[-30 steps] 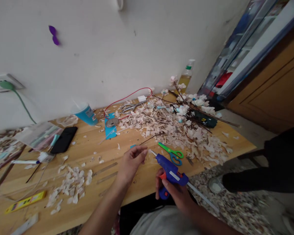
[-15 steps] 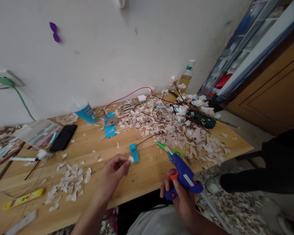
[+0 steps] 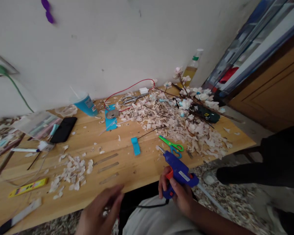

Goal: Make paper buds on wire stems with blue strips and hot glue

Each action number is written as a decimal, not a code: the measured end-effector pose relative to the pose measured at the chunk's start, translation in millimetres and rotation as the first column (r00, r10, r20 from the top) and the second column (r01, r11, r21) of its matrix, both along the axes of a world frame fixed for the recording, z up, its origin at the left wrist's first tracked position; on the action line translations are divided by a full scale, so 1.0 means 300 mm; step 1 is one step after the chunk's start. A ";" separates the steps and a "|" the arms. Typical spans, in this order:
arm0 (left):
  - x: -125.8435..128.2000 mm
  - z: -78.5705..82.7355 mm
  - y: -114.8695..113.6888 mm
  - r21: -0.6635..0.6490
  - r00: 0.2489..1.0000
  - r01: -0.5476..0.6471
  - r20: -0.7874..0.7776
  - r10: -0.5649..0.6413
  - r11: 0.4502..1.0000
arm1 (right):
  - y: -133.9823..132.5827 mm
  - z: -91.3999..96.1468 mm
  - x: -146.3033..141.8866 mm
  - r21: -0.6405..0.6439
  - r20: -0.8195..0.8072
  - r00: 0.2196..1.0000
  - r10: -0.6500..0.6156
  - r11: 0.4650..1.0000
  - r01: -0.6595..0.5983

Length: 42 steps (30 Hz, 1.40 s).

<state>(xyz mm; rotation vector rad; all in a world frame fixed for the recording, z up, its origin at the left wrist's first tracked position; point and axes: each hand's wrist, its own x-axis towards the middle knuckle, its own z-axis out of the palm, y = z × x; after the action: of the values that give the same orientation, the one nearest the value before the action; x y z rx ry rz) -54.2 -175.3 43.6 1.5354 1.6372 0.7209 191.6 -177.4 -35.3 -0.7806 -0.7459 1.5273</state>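
The right hand (image 3: 182,195) grips a glue gun (image 3: 178,168) at the table's (image 3: 147,169) near edge; I cannot tell whether the left hand (image 3: 101,209) holds anything.

Scissors (image 3: 171,143) beyond glue gun (image 3: 178,165), room leftward

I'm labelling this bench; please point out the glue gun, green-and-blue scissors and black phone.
Glue gun (image 3: 176,165): head view, on its blue body.
Green-and-blue scissors (image 3: 170,143): head view, green part near the handle loops.
Black phone (image 3: 64,130): head view, middle of its upward face.
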 end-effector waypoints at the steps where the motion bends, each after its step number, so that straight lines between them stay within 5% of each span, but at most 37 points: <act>1: 0.067 0.011 0.034 0.000 0.989 -0.102 0.107 0.101 0.995 | -0.002 -0.001 -0.005 0.007 -0.010 1.000 0.005 1.000 -0.005; 5: 0.295 0.032 0.182 -0.072 0.822 -0.102 0.555 0.124 0.992 | -0.009 0.011 -0.007 0.036 -0.029 0.999 -0.014 0.999 0.015; 8: 0.363 0.032 0.250 -0.107 0.743 -0.011 0.664 0.080 0.994 | -0.009 0.025 0.003 0.051 -0.037 0.998 -0.053 0.997 0.055; 37: 0.443 0.040 0.314 -0.261 0.721 0.094 0.684 0.115 0.961 | -0.029 -0.023 0.003 0.054 -0.048 0.999 -0.008 0.998 0.011; 42: 0.365 0.068 0.328 -0.187 0.826 0.020 0.557 0.089 0.982 | -0.034 -0.010 0.001 0.035 -0.040 0.999 -0.006 0.999 0.008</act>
<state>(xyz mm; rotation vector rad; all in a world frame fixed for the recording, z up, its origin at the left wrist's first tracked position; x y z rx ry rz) 55.3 -76.9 64.0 1.0235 1.2385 0.9110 191.9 -187.7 -38.3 -0.7235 -0.7379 1.5152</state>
